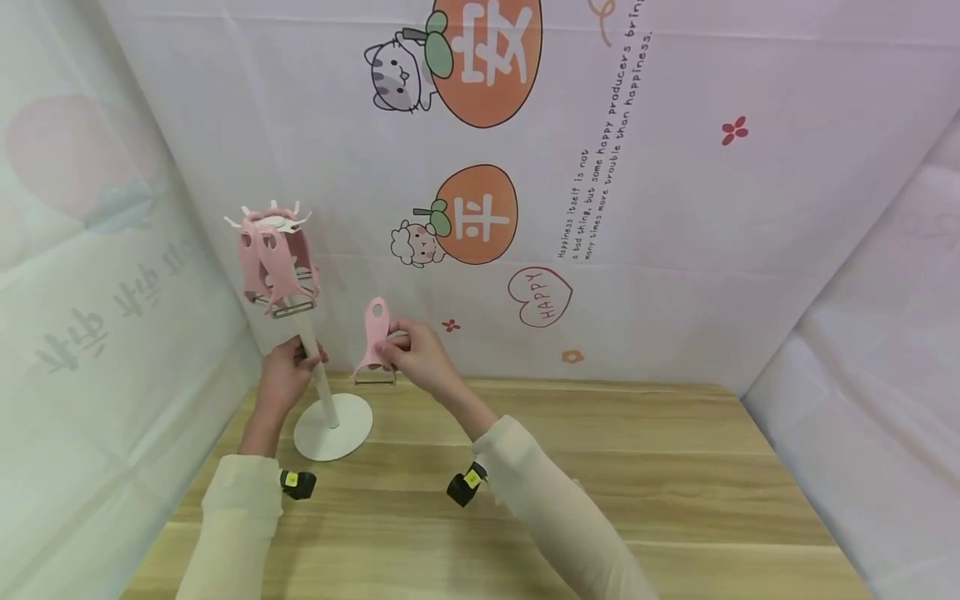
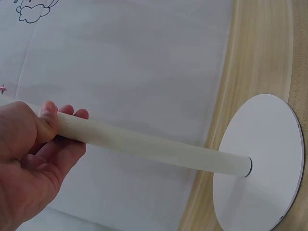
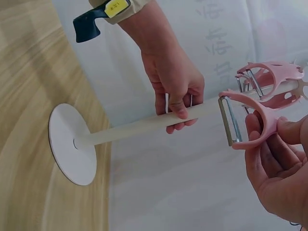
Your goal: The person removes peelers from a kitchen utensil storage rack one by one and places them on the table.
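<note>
My left hand [image 1: 285, 372] on a white stand [image 1: 323, 389], right hand [image 1: 420, 354] on a pink peeler [image 1: 374, 339]

Going left to right, clock directions as my head cam sees it. My left hand has its thumb and fingers wrapped round the stand partway up. Between 11 and 12 o'clock from that grip there's a bunch of hanging peelers [image 1: 279, 265], pink too, circling the top below white hooks [image 1: 281, 222] that stick out all round. They overlap, so I can't give you a proper count. At 5 o'clock is the round base [image 1: 310, 439], which looks to sit on the wood table [image 1: 637, 475].

Next along, between 2 and 3 o'clock from my left hand, is the single peeler, clear of the stand. Handle end's at 12, metal blade [image 1: 374, 382] at 6. My right hand comes in from about 4 o'clock and pinches it between thumb and fingers. A black camera [image 1: 463, 490] sits by my right cuff, 5 o'clock from that hand.

Further right, on the wall cloth [image 1: 660, 333] behind: orange fruit prints [image 1: 480, 108] at 1 to 2 o'clock from the peeler, and a red HAPPY heart [image 1: 542, 297] between 2 and 3.
</note>
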Tool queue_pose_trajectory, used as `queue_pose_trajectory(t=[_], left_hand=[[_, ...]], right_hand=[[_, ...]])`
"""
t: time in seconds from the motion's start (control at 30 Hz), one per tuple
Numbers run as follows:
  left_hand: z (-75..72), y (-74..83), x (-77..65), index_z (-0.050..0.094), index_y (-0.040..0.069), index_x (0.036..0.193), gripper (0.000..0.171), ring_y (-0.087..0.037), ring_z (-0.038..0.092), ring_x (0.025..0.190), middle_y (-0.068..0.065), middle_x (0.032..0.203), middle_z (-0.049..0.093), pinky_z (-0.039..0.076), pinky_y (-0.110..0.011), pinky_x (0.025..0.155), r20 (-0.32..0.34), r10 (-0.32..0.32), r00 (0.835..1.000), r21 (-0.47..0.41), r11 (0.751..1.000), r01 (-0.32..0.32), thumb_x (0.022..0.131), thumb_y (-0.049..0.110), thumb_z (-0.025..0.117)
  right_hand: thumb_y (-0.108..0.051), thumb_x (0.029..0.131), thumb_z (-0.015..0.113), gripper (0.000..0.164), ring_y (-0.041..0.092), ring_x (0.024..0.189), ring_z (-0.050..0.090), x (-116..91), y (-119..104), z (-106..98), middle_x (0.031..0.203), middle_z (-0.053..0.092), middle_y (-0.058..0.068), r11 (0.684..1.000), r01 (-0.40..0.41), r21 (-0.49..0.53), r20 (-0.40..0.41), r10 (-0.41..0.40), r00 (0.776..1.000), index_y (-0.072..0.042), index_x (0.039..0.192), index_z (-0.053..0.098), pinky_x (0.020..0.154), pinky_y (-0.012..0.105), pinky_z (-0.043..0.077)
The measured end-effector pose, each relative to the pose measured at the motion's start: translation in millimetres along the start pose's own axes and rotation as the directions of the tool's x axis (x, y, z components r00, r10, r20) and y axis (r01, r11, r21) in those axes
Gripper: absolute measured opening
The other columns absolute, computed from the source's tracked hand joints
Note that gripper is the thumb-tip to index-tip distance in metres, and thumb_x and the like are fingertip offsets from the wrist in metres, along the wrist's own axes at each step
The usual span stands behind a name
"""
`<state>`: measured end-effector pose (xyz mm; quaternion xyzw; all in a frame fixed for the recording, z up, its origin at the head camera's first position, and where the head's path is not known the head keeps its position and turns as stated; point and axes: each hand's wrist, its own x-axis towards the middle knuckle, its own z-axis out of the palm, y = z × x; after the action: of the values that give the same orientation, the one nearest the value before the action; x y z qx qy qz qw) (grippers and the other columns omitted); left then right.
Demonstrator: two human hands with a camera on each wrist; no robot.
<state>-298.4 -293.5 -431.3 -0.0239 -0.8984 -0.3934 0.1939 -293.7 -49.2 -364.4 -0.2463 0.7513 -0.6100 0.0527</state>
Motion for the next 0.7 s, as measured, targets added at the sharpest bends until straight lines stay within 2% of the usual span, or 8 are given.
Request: queue_pose_trajectory(t=[0.1, 0.3, 0.43, 0.53, 0.7], left_hand=[[-1.5, -0.4, -0.5, 0.062, -0.009, 0.102, 0.009, -0.045, 0.069, 0.098, -0.03, 0.102, 0.071, 0.055, -0.059, 0.09, 0.002, -0.006, 1.0, -0.007, 1.0, 0.006, 0.096, -0.006, 0.056], [-2.1, -2.5, -1.5, 0.061, -0.008, 0.103, 0.01, -0.045, 0.069, 0.1, -0.03, 0.104, 0.07, 0.055, -0.058, 0.091, 0.013, -0.025, 1.0, -0.01, 1.0, 0.026, 0.098, -0.004, 0.054], [-2.0, -2.7, -1.3, 0.061, -0.007, 0.105, 0.011, -0.045, 0.067, 0.103, -0.029, 0.106, 0.07, 0.054, -0.059, 0.093, 0.021, -0.041, 0.999, -0.01, 0.999, 0.041, 0.098, -0.003, 0.054], [-1.7, -3.4, -0.2, 0.062, -0.007, 0.105, 0.011, -0.045, 0.067, 0.103, -0.029, 0.105, 0.07, 0.054, -0.059, 0.093, 0.018, -0.038, 0.999, -0.015, 0.999, 0.038, 0.098, -0.003, 0.055], [0.7, -5.6, 2.2, 0.062, -0.007, 0.102, 0.009, -0.044, 0.069, 0.101, -0.028, 0.103, 0.071, 0.055, -0.058, 0.091, 0.01, -0.011, 1.0, -0.004, 1.0, 0.011, 0.097, -0.003, 0.056]], right_hand=[[-0.003, 0.095, 0.064, 0.01, 0.007, 0.066, 0.058, -4, 7, 4, 0.088, 0.075, 0.02, 0.999, -0.035, 0.011, -0.013, 0.035, 0.999, 0.003, 0.103, 0.063, 0.058, 0.017, 0.048], [-0.002, 0.094, 0.065, 0.008, 0.006, 0.065, 0.06, -17, 20, 12, 0.085, 0.075, 0.02, 0.996, -0.087, 0.026, -0.011, 0.087, 0.996, 0.002, 0.101, 0.065, 0.058, 0.019, 0.049], [-0.001, 0.093, 0.065, 0.011, 0.006, 0.067, 0.063, -27, 29, 16, 0.086, 0.075, 0.02, 0.991, -0.126, 0.054, -0.011, 0.126, 0.992, 0.003, 0.103, 0.065, 0.063, 0.022, 0.056], [-0.001, 0.092, 0.065, 0.014, 0.009, 0.07, 0.068, -33, 38, 19, 0.089, 0.076, 0.02, 0.984, -0.159, 0.081, -0.015, 0.16, 0.987, 0.004, 0.106, 0.064, 0.07, 0.027, 0.062], [0.001, 0.092, 0.064, 0.015, 0.023, 0.078, 0.075, -44, 55, 27, 0.09, 0.076, 0.022, 0.971, -0.202, 0.126, -0.022, 0.206, 0.978, 0.006, 0.106, 0.065, 0.074, 0.034, 0.063]])
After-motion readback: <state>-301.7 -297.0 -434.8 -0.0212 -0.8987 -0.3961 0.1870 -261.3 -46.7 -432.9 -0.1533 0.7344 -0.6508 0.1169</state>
